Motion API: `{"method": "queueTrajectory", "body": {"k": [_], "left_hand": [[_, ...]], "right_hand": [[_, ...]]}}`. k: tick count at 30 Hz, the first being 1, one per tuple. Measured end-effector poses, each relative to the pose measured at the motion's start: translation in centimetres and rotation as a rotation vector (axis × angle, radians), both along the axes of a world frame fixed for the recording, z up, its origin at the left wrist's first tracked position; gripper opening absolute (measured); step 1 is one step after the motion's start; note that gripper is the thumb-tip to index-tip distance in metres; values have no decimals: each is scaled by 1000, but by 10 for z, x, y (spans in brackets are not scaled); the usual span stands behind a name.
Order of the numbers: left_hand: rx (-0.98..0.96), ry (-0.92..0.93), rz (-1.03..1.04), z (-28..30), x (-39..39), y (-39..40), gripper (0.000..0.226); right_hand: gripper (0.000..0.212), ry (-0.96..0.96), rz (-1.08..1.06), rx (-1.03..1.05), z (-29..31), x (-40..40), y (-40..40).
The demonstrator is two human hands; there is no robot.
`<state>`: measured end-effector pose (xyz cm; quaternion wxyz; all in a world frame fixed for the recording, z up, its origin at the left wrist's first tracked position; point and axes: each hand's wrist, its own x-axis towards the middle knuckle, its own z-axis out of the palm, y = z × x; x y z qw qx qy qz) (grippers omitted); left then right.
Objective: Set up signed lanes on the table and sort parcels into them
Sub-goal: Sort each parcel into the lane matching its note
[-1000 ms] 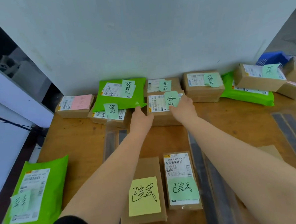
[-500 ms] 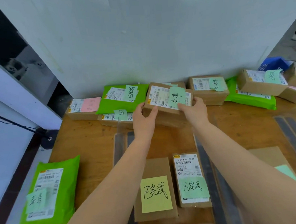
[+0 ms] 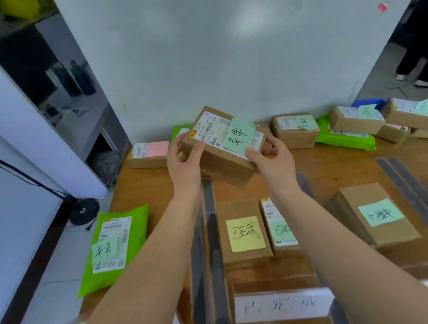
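Hands meet over the far middle of a wooden desk (image 3: 144,188), seen from the head camera. The left hand (image 3: 184,163) and the right hand (image 3: 274,162) hold a brown cardboard parcel (image 3: 222,158) between them, lifted off the desk and tilted. Fingers of each hand curl round its ends, the left thumb on the near left edge, the right thumb by the near right corner. A white shipping label and a green sticky note (image 3: 239,136) with handwriting lie on its top face.

Near the person, between dark tape strips (image 3: 211,237), sit a box with a yellow note (image 3: 245,233), a narrower labelled box (image 3: 281,228) just right of it, and farther right a box with a green note (image 3: 380,213). A white lane sign (image 3: 282,305) lies at the near edge. A green mailer bag (image 3: 118,245) lies at the left edge. More boxes and a green bag (image 3: 345,135) line the far wall.
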<state>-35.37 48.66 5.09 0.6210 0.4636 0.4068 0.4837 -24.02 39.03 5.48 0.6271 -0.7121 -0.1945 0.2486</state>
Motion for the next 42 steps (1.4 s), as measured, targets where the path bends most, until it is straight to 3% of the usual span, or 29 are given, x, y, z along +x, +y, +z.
{"method": "queueTrajectory", "body": {"k": [4, 7, 11, 16, 22, 24, 29, 32, 36, 40, 42], "left_hand": [[-21, 0, 30, 3, -52, -4, 26], [-5, -6, 18, 5, -90, -9, 19], [33, -9, -43, 14, -132, -19, 21], [76, 12, 0, 20, -164, -39, 35], [51, 43, 44, 23, -187, -74, 65], [35, 114, 41, 24, -193, -84, 71], [80, 362, 67, 10, -205, -86, 52], [76, 468, -31, -3, -210, -83, 60], [92, 587, -186, -17, -208, -67, 87], [88, 576, -348, -32, -204, -38, 58], [33, 557, -365, -41, -203, -21, 58]], "right_hand": [[67, -86, 105, -86, 7, -31, -2], [76, 2, 205, -94, 13, -46, -6], [44, 121, 491, -130, 23, -67, -16], [40, 72, 698, -172, 29, -103, -29], [30, 141, 640, -123, 17, -136, -44], [36, 171, 638, -126, 11, -146, -48], [33, 296, 551, -102, -5, -168, -57], [44, 329, 491, -99, -16, -180, -59], [50, 315, 362, -102, -30, -192, -47], [54, 277, 273, -163, -43, -200, -23], [53, 246, 245, -204, -49, -202, -10]]}}
